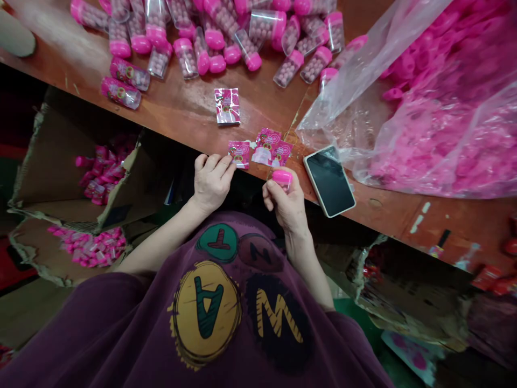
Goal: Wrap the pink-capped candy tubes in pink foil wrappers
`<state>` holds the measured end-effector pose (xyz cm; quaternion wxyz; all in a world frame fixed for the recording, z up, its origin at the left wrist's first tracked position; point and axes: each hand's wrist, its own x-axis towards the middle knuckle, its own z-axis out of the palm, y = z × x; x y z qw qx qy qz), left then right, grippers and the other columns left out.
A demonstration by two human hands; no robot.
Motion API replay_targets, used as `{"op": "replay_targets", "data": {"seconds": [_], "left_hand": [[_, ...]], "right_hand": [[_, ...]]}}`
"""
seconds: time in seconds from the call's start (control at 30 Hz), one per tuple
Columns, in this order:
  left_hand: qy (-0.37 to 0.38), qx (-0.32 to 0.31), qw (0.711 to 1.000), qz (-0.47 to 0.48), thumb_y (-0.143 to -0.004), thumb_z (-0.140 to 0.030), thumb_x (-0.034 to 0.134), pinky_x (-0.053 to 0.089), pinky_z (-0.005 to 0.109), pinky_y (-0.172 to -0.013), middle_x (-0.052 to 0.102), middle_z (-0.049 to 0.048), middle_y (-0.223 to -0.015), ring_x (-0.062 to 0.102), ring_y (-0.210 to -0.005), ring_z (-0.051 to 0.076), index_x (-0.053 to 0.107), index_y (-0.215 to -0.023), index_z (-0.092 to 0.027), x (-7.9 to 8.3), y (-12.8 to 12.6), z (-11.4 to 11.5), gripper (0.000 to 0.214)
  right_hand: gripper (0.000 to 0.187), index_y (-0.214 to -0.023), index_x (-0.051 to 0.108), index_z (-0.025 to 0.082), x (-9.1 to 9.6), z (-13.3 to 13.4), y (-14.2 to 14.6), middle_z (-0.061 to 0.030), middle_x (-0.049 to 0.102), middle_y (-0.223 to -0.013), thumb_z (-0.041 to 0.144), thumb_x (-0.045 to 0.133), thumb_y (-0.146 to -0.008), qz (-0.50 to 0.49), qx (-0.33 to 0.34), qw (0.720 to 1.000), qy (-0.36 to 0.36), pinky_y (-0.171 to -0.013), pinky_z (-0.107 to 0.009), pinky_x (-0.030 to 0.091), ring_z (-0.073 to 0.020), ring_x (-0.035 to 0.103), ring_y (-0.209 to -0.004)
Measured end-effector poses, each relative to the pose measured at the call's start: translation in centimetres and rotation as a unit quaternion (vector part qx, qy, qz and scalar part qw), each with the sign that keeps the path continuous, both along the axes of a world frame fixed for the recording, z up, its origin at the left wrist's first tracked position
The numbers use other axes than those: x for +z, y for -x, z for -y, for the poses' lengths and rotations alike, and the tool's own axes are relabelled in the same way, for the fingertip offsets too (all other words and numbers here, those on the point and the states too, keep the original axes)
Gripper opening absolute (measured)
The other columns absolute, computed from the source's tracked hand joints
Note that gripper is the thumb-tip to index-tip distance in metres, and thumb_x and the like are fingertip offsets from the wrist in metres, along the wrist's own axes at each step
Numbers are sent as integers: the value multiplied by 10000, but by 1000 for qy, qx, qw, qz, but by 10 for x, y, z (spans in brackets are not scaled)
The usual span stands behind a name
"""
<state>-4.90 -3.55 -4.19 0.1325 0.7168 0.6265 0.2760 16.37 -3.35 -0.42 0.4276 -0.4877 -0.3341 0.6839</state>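
Observation:
My left hand (214, 182) is at the table's front edge, fingers curled, the fingertips on the left edge of a small pink printed wrapper (239, 154); its thumb is hidden. In my right hand (290, 202) a small clear bottle with a pink cap (281, 177) is held between thumb and fingers, lying roughly sideways. Just beyond the hands lie more loose pink printed wrappers (270, 144), partly overlapping. A shiny stack of the same wrappers (226, 106) sits farther back on the wooden table (173, 110).
Many pink-capped bottles of small balls (226, 32) cover the table's back. Two wrapped bottles (125, 83) lie at left. A phone (330, 182) and a clear plastic bag of pink parts (436, 140) are at right. Below left, a cardboard box (52, 156) holds pink bottles.

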Motion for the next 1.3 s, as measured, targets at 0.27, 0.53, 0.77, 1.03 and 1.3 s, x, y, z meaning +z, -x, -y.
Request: {"op": "replay_targets", "data": {"seconds": [0.27, 0.53, 0.77, 1.03, 1.3], "left_hand": [[6, -50, 988, 143, -986, -340, 733, 375, 545, -1135, 820, 62, -1283, 706, -1194, 310, 836, -1099, -356, 14, -6, 12, 153], [220, 76, 834, 501, -878, -550, 834, 452, 275, -615, 714, 30, -812, 551, -626, 124, 819, -894, -200, 41, -25, -6, 351], [258, 106, 775, 567, -791, -383, 930, 347, 234, -514, 577, -10, -544, 462, -526, 80, 695, -575, -175, 39, -35, -15, 381], [280, 169, 725, 607, -751, -358, 979, 342, 204, -449, 583, -12, -497, 473, -433, 47, 632, -541, -160, 32, -49, -10, 451], [338, 127, 687, 631, -889, -265, 831, 416, 199, -475, 629, 25, -539, 542, -473, 71, 709, -602, -144, 46, -40, -13, 334]], "right_hand": [[525, -1103, 544, 285, 2, -23, 36, 124, 516, -668, 545, 896, -814, 26, -40, 999, 1, -411, -205, 306, -42, 388, -453], [525, -1147, 622, 287, 3, -30, 14, 68, 586, -821, 462, 954, -781, 33, 31, 998, -47, -467, -186, 381, -49, 445, -576], [683, -1216, 604, 311, -5, -25, 23, 80, 554, -799, 550, 981, -699, 25, -7, 1000, 9, -453, -205, 371, -60, 405, -557], [636, -1220, 561, 328, -14, -19, 28, 86, 553, -805, 602, 925, -776, 16, -20, 1000, -15, -438, -214, 389, -56, 418, -526], [602, -1171, 570, 319, -8, -22, 19, 86, 557, -778, 589, 930, -772, 49, 7, 998, -40, -451, -218, 372, -62, 432, -528]]}}
